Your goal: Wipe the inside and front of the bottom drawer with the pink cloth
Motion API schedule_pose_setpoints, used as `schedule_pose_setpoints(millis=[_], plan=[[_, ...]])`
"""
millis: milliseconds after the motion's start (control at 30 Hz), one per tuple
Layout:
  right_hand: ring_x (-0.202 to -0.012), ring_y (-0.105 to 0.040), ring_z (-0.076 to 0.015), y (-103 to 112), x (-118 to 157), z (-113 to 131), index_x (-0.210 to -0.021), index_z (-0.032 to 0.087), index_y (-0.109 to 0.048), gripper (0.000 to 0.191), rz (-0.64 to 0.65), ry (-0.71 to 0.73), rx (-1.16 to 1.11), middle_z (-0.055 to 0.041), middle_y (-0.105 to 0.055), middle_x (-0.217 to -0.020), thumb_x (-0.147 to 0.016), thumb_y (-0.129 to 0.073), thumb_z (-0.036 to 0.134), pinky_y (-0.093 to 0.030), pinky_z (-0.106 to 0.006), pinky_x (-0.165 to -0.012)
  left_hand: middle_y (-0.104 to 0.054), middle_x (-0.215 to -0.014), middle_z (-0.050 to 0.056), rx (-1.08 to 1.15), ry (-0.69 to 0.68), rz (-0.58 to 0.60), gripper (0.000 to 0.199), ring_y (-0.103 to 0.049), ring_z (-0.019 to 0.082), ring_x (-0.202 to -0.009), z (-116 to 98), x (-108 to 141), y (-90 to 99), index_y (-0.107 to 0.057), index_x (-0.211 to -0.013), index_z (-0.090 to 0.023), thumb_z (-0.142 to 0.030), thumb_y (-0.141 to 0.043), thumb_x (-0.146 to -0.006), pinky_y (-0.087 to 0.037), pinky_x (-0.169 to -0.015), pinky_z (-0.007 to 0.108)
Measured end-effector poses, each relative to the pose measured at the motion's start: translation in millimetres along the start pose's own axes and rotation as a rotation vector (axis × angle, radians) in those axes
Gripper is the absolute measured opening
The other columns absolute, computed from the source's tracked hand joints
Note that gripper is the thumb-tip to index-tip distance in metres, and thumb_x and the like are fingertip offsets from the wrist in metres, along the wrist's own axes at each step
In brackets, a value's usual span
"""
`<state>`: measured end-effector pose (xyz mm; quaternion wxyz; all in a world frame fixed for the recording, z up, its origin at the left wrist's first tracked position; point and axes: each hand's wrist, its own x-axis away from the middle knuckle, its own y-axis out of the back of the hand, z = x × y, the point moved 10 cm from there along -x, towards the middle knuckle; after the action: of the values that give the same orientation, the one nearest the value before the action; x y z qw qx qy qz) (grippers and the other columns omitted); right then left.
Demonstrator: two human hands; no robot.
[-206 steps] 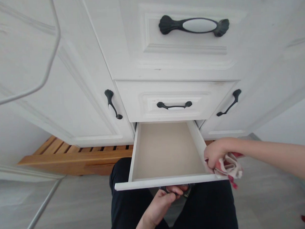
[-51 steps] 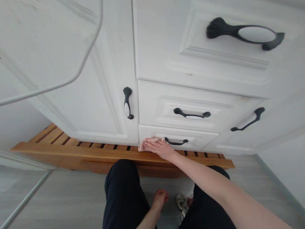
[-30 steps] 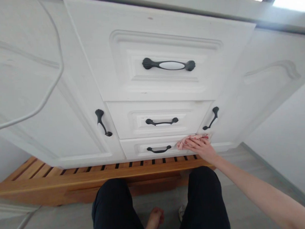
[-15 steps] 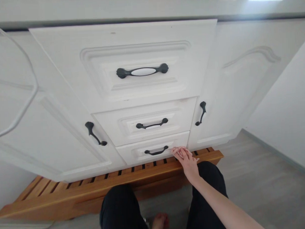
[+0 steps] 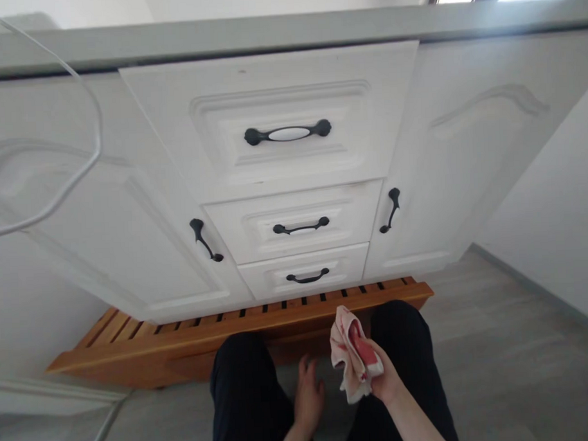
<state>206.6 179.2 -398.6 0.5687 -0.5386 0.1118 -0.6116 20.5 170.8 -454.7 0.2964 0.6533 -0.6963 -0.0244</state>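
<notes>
Head | right hand [image 5: 387,378], partly hidden, grips cloth [image 5: 345,355] | left hand [image 5: 308,395] loosely spread | cable [image 5: 98,127] cropped

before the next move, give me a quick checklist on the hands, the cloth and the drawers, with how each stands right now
1. Right hand has the cloth: ok, held bunched.
2. Left hand free: ok, fingers loosely spread, nothing seen in it.
3. Top drawer, middle drawer and bottom drawer shut: ok, all three look closed.
4. Top drawer front unmarked: not ok, small dark marks show near its upper and lower edges.
5. Cloth apart from the slatted wooden base: cannot tell, they overlap in view.
6. White cable away from both hands: ok, it hangs off to the left.
</notes>
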Motion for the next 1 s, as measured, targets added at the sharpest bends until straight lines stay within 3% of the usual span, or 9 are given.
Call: schedule_pose_setpoints(millis=[100, 200, 267, 333, 400, 500, 600, 833, 1000], plan=[[-0.087, -0.075, -0.0272, -2.6, 7.6, -3.4, -0.092, 0.017, -0.074, 0.03, 0.01, -0.035, -0.092, -0.0057, -0.076, -0.078, -0.082, -0.074, 0.045, -0.057, -0.045, -0.089, -0.042, -0.154, 0.019, 0.097, -0.003, -0.005, 0.048, -0.038, 0.027, -0.149, -7.0, 3.7, 3.0, -0.062, -0.122, -0.013, -0.009, -0.055, -0.074, -0.023, -0.126, 0.039], [-0.1, -0.073, -0.029, -15.1, 8.6, -4.2, -0.104, 0.017, -0.073, 0.041, 0.106, -0.038, -0.057, -0.0073, -0.078, -0.089, -0.083, -0.072, 0.053, -0.056, -0.047, -0.094, -0.058, -0.14, 0.018, 0.264, 0.028, 0.099, 0.04, -0.055, 0.03, -0.134, -22.4, 10.5, -3.3, -0.064, -0.12, -0.016, -0.036, -0.057, -0.086, -0.04, -0.116, 0.044], [-0.104, -0.073, -0.0289, -18.4, 8.6, -7.5, -0.106, 0.016, -0.073, 0.044, 0.143, -0.048, -0.01, -0.0093, -0.078, -0.094, -0.083, -0.072, 0.053, -0.055, -0.046, -0.095, -0.066, -0.134, 0.014, 0.443, 0.061, 0.217, 0.057, -0.065, 0.029, -0.122, -42.1, 19.7, -12.0, -0.063, -0.127, -0.021, -0.061, -0.041, -0.094, -0.05, -0.104, 0.045], [-0.105, -0.072, -0.0279, -17.2, 9.2, -12.0, -0.106, 0.015, -0.073, 0.042, 0.139, -0.064, 0.035, -0.0103, -0.078, -0.095, -0.083, -0.073, 0.049, -0.055, -0.044, -0.097, -0.069, -0.13, 0.012, 0.649, 0.083, 0.317, 0.068, -0.068, 0.026, -0.115, -67.1, 30.6, -18.8, -0.063, -0.129, -0.023, -0.074, -0.034, -0.093, -0.053, -0.097, 0.041], [-0.101, -0.073, -0.026, -16.1, 10.2, -15.8, -0.105, 0.015, -0.073, 0.036, 0.117, -0.074, 0.061, -0.0088, -0.078, -0.09, -0.081, -0.077, 0.043, -0.054, -0.04, -0.097, -0.073, -0.117, 0.009, 0.797, 0.058, 0.32, 0.058, -0.068, 0.023, -0.104, -89.2, 37.4, -15.9, -0.068, -0.117, -0.021, -0.069, -0.06, -0.086, -0.052, -0.091, 0.034], [-0.091, -0.075, -0.0216, -20.1, 10.3, -19.7, -0.107, 0.02, -0.072, 0.036, 0.111, -0.05, 0.099, -0.0035, -0.078, -0.088, -0.075, -0.083, 0.033, -0.054, -0.035, -0.094, -0.068, -0.086, 0.001, 0.837, 0.011, 0.151, 0.04, -0.061, 0.015, -0.079, -99.2, 38.3, 3.0, -0.068, -0.094, -0.018, -0.049, -0.083, -0.073, -0.049, -0.078, 0.026], [-0.091, -0.075, -0.021, -20.3, 6.3, -27.1, -0.118, 0.024, -0.068, 0.052, 0.087, -0.026, 0.148, -0.0021, -0.079, -0.097, -0.071, -0.087, 0.034, -0.054, -0.035, -0.093, -0.061, -0.076, -0.003, 0.823, 0.019, 0.048, 0.038, -0.054, 0.012, -0.07, -95.2, 36.1, 18.0, -0.065, -0.088, -0.018, -0.046, -0.084, -0.07, -0.045, -0.07, 0.024], [-0.112, -0.071, -0.0267, -7.3, -3.0, -25.2, -0.125, 0.023, -0.066, 0.068, -0.011, 0.054, 0.233, -0.0062, -0.076, -0.118, -0.069, -0.088, 0.052, -0.05, -0.042, -0.105, -0.069, -0.087, 0.002, 0.791, 0.039, -0.013, 0.045, -0.059, 0.016, -0.08, -98.5, 30.6, 50.3, -0.069, -0.097, -0.017, -0.049, -0.083, -0.069, -0.047, -0.076, 0.026], [-0.134, -0.057, -0.0252, -28.5, -0.1, -18.5, -0.127, 0.023, -0.067, 0.064, 0.122, 0.116, 0.224, -0.006, -0.067, -0.138, -0.08, -0.074, 0.066, -0.039, -0.04, -0.118, -0.067, -0.081, 0.0, 0.778, 0.068, -0.001, 0.05, -0.058, 0.014, -0.074, -103.3, 35.4, 50.5, -0.07, -0.098, -0.016, -0.054, -0.083, -0.069, -0.046, -0.072, 0.025]])
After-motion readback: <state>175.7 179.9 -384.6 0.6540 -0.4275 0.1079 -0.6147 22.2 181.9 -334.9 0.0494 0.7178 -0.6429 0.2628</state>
